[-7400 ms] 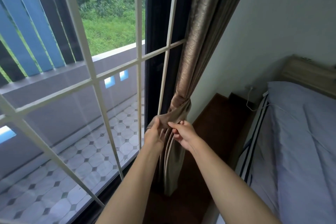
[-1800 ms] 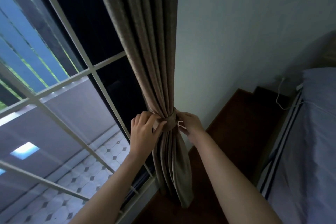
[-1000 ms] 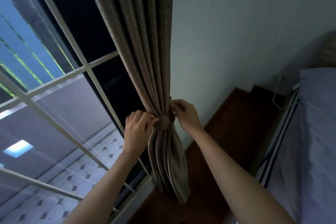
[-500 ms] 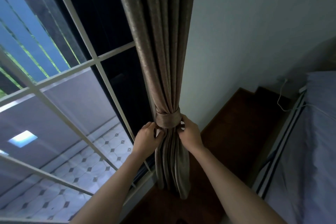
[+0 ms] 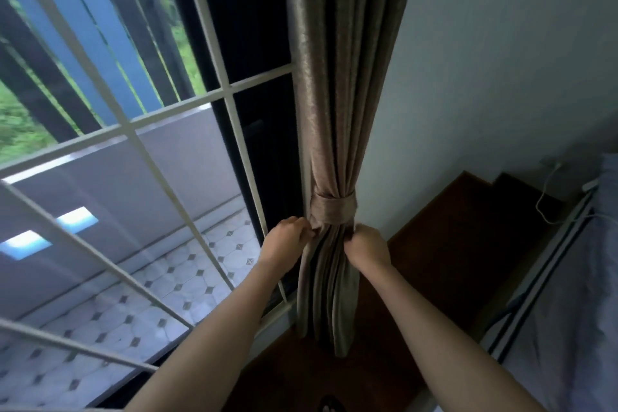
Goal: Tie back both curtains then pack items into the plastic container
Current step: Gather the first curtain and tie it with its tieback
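Note:
A brown-grey curtain (image 5: 344, 84) hangs gathered in a bunch beside the window, by the wall corner. A fabric tieback band (image 5: 332, 208) of the same cloth is wrapped around it at mid height. Just below the band, my left hand (image 5: 288, 239) pinches the curtain folds on the left side. On the right side my right hand (image 5: 366, 244) grips the folds at the same height. The curtain's lower end (image 5: 329, 308) hangs loose between my forearms. No plastic container is in view.
A white metal window grille (image 5: 133, 130) fills the left, with a tiled balcony behind it. A dark wooden floor (image 5: 444, 244) lies below the curtain. A bed with grey bedding (image 5: 575, 328) sits at the right, with a white cable (image 5: 543, 197) near its head.
Both hands have slid from the tieback band down to the folds just under it. The band now sits wrapped around the curtain with no hand on it.

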`<state>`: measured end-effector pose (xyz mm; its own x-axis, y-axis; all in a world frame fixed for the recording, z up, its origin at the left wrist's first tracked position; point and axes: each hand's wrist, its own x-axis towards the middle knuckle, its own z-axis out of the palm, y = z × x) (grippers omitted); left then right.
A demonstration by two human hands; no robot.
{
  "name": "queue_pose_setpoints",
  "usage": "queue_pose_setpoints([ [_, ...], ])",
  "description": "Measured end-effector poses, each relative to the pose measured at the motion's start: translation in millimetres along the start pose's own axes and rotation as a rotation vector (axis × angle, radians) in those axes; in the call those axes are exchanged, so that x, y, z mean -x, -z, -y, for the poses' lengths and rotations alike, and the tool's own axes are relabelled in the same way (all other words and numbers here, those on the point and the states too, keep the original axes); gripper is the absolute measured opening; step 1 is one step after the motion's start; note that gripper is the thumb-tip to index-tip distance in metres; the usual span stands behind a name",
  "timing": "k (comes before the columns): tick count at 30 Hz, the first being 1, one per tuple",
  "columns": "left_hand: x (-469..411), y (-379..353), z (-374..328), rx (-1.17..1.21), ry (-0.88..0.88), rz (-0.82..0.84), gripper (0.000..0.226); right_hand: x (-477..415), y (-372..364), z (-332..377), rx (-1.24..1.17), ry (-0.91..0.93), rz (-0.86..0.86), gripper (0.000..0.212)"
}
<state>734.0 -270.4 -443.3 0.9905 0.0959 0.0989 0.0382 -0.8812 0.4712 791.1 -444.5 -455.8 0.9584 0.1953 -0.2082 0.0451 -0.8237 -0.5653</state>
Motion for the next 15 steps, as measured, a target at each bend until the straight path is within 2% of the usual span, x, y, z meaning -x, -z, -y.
queue_pose_setpoints([
  [3, 27, 5, 24, -0.073, 0.069, 0.099, 0.036, 11, -19, -5, 0.308, -0.135, 0.348, 0.034],
  [6, 64, 12, 53, -0.092, 0.184, 0.148, 0.043, 27, -52, 10, 0.370, -0.079, 0.479, 0.058],
  [8, 94, 18, 73, -0.115, 0.234, 0.147, 0.045, 43, -79, 30, 0.391, -0.003, 0.506, 0.072],
  [11, 145, 30, 106, -0.148, 0.326, 0.135, 0.050, 73, -124, 63, 0.391, 0.176, 0.659, 0.091],
  [13, 188, 42, 132, -0.174, 0.382, 0.086, 0.052, 94, -155, 87, 0.442, 0.327, 0.741, 0.094],
  [15, 240, 53, 159, -0.213, 0.435, 0.018, 0.052, 117, -186, 107, 0.528, 0.465, 0.734, 0.096],
])
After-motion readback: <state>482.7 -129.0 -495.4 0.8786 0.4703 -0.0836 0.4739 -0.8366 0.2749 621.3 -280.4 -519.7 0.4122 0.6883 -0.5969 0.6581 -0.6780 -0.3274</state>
